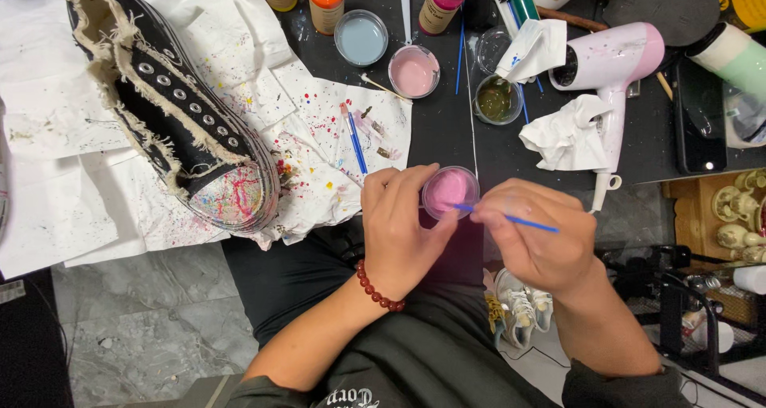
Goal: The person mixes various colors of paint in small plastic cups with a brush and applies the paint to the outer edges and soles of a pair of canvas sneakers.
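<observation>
left wrist: dark red bead bracelet
top: dark, short slvs, pale lettering at chest
legs: black trousers
hands: bare, no gloves/rings seen

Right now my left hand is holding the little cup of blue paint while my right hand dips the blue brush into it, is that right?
Not quite. In the head view the small cup in your left hand holds pink paint, not blue. The rest stands: your right hand has the blue brush dipped into it.
</observation>
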